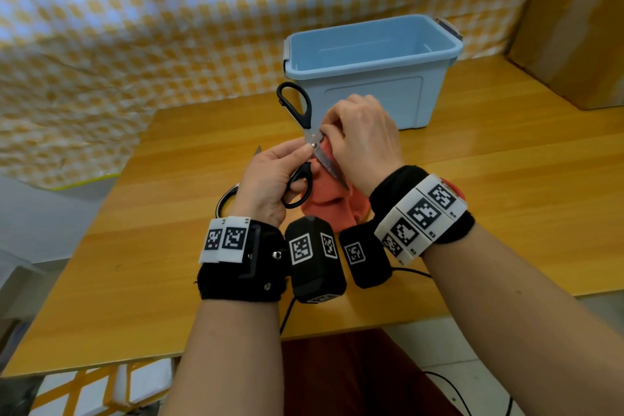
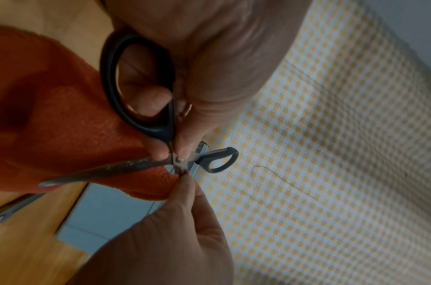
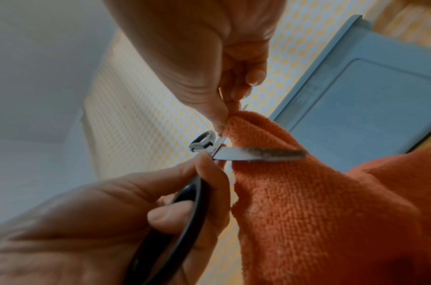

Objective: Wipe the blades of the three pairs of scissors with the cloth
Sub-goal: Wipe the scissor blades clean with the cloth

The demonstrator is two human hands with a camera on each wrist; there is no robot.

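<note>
Above the middle of the table (image 1: pixel 472 159), left hand (image 1: pixel 266 179) has its grip curled round the lower black handle loop of the open scissors (image 1: pixel 297 111), thumb pressed near the pivot. Right hand (image 1: pixel 361 138) grip pinches the orange cloth (image 1: pixel 324 203) against one blade close to the pivot; the other blade lies bare across the cloth. Cloth hangs down to the table under both hands. A second pair of scissors (image 1: pixel 226 199), with a white-edged handle, lies on the table behind the left hand, mostly hidden.

Blue bin (image 1: pixel 371 78): behind the hands, open-topped, nothing seen inside.

Table: wooden. Yellow-white checked sheet (image 1: pixel 169 27) hangs behind. Cardboard box (image 1: pixel 580 27) at right.
</note>
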